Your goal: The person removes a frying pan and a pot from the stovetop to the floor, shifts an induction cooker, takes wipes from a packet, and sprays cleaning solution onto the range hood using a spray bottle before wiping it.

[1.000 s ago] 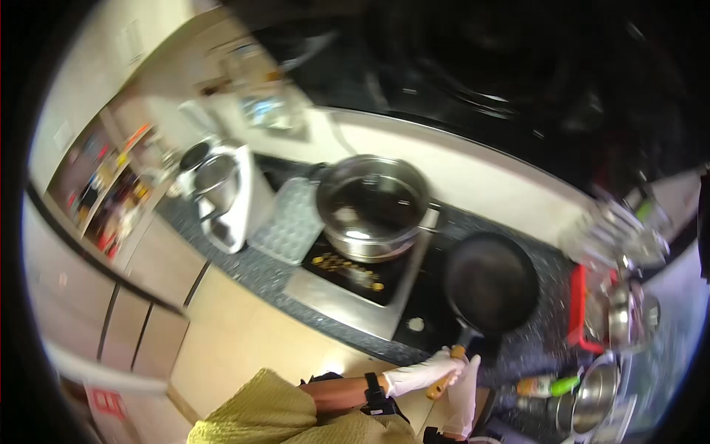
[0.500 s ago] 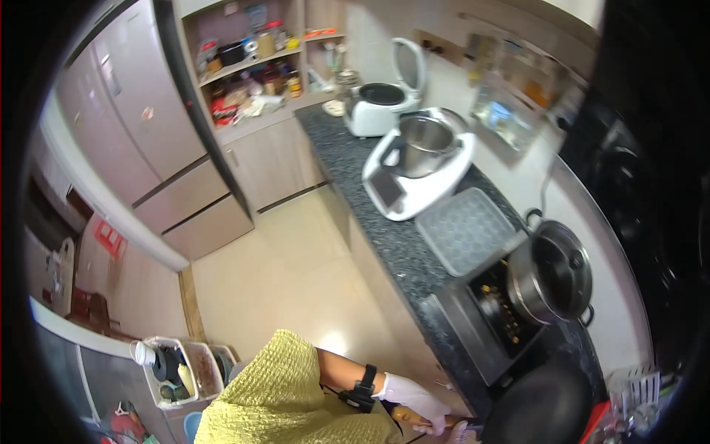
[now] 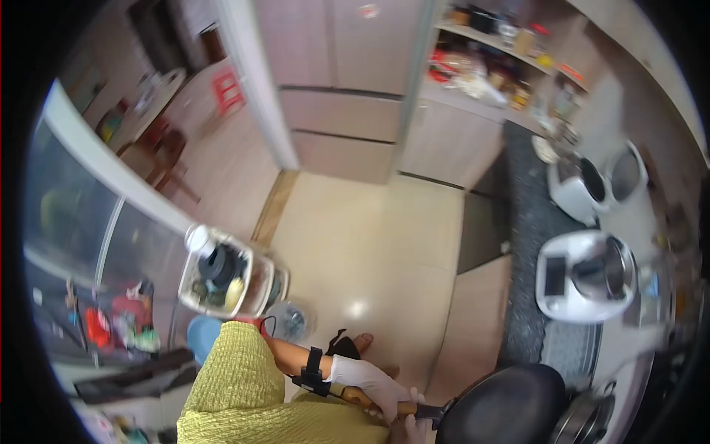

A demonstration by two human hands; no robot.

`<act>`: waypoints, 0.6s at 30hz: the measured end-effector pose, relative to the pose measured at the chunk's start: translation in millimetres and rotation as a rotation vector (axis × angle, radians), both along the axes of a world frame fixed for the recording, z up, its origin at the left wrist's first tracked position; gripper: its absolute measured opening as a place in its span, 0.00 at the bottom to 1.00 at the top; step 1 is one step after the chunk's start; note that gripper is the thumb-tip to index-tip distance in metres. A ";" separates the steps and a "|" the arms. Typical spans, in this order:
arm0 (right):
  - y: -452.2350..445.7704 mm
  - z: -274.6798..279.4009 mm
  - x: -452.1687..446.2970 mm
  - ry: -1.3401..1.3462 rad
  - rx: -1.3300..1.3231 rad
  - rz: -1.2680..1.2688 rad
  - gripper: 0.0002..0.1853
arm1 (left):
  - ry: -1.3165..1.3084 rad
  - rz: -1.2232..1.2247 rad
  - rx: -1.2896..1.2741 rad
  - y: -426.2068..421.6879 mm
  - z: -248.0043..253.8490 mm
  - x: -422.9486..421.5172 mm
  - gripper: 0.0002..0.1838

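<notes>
A black frying pan (image 3: 503, 407) with a wooden handle (image 3: 359, 397) is held at the bottom of the view, in front of the counter edge. My left hand (image 3: 376, 385), in a white glove and below a black wrist strap, is closed around the handle. Close beside it, at the bottom edge, my right hand (image 3: 410, 431) shows only in part, also gloved. Its fingers appear closed on the same handle near the pan; the rest is cut off by the frame.
The dark counter (image 3: 523, 244) on the right carries a rice cooker (image 3: 580, 189) with its lid up, a white kitchen machine (image 3: 584, 277), a clear tray (image 3: 571, 348) and a steel pot (image 3: 588, 418). On the left stand storage bins (image 3: 244, 277), a blue basin (image 3: 203, 337) and a clear bucket (image 3: 293, 323).
My view has swung left, so the counter and stove now lie farther right. Both hands still hold the pan, which has turned with me away from the stove.
</notes>
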State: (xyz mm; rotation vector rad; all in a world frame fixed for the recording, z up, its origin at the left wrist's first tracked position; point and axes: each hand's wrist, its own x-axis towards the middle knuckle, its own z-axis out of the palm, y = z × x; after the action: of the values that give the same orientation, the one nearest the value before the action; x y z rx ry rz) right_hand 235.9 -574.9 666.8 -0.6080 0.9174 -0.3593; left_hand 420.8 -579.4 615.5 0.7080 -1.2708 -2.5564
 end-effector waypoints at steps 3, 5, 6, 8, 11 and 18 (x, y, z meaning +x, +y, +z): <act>-9.1 0.9 27.0 0.019 0.020 0.173 0.32 | -0.043 0.224 0.015 28.0 -11.6 18.7 0.09; -15.0 -2.4 43.3 0.029 0.034 0.257 0.33 | -0.083 0.367 0.036 44.9 -19.0 24.9 0.09; -17.3 -4.2 49.2 0.033 0.039 0.293 0.34 | -0.112 0.432 0.050 52.3 -22.5 25.1 0.10; -25.9 -25.0 67.8 0.034 0.065 0.333 0.22 | -0.196 0.579 0.088 64.9 -29.5 22.8 0.10; -35.6 -63.7 86.7 0.105 0.123 0.402 0.17 | -0.212 1.015 0.203 83.8 -30.1 19.2 0.10; -53.9 -122.7 143.2 0.155 0.243 0.864 0.19 | 0.006 1.472 0.456 95.0 -75.9 11.9 0.08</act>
State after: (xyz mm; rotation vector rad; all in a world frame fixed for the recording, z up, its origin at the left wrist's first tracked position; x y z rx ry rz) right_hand 379.0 -628.8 544.1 -0.7511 0.7485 0.5727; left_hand 432.7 -484.4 539.6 1.1040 0.0685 -1.4915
